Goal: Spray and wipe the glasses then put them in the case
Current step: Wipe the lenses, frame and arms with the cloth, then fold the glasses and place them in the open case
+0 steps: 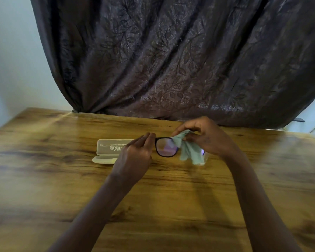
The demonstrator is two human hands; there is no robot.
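**Cloth on the lens**

The left hand (133,155) pinches the black glasses (166,147) by 1 end above the table (62,179). The right hand (205,137) grips a green cloth (189,150) against the other lens. The open case (107,150) lies just behind the left hand.

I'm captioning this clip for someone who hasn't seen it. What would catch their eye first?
The two hands at table centre: the left hand pinches black-framed glasses while the right hand rubs a pale green cloth on them. Behind the left hand an open beige case lies on the wooden table, and a dark patterned curtain fills the background.
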